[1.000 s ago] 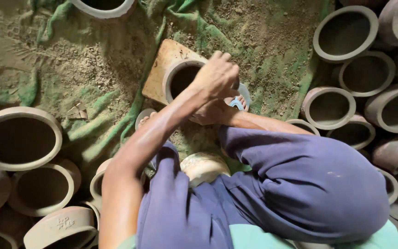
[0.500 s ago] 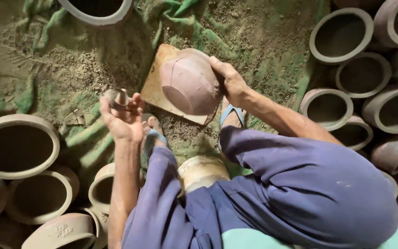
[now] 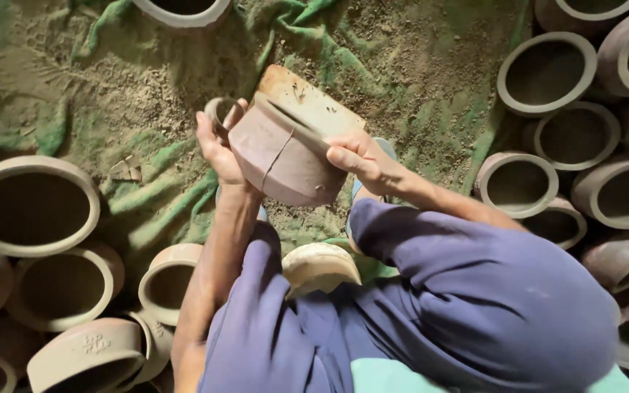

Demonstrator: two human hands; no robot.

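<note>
Gripping a clay pot (image 3: 279,156) between both hands, tilted on its side above a flat board (image 3: 314,102). Left hand (image 3: 218,145) cupping the pot's rounded wall, fingers curled, with a small clay ring (image 3: 221,110) pinched at the fingertips. Right hand (image 3: 358,156) closing over the rim, fingers pressing the edge. Showing smooth, damp brown clay, with a thin crack running down the wall. Just under the fingers, lying on a green cloth (image 3: 147,189) dusted with coarse sand. Resting between the knees, nearer the body, a pale domed lump (image 3: 319,266). Crowding far left and far right of the hands, round open-mouthed pots (image 3: 34,207) with thick pale rims. Folding purple trousers (image 3: 438,306) below the wrists.
</note>
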